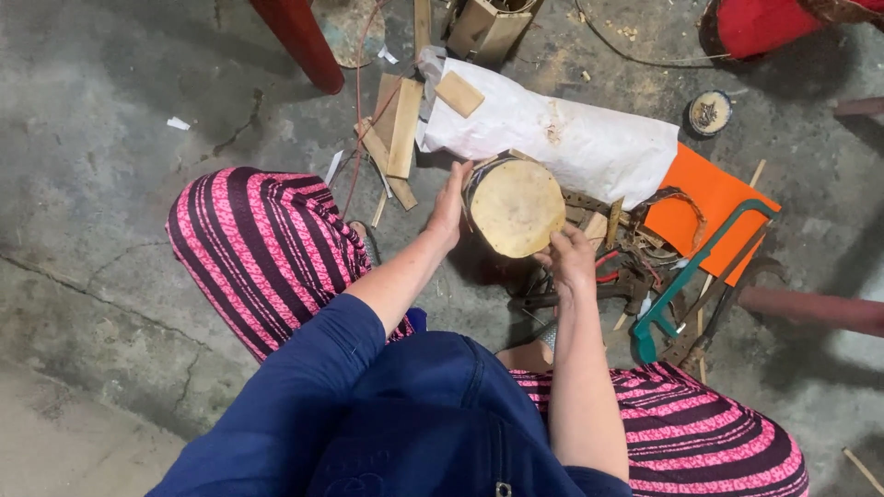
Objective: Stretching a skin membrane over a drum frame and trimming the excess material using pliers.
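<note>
A small round drum point(516, 206) with a pale skin head stands on the concrete floor between my knees. My left hand point(448, 206) presses flat against its left side, fingers pointing up. My right hand point(569, 258) grips the drum's lower right rim, fingers curled on the edge of the skin. Whether the right hand also holds a small tool is hidden.
Pliers and other hand tools point(619, 276) lie right of the drum, with a green-framed hacksaw point(692, 276) and an orange sheet point(707, 198). A white sack point(571, 138), wood offcuts point(401, 133), a red post point(299, 41) and a small round tin point(709, 112) lie beyond.
</note>
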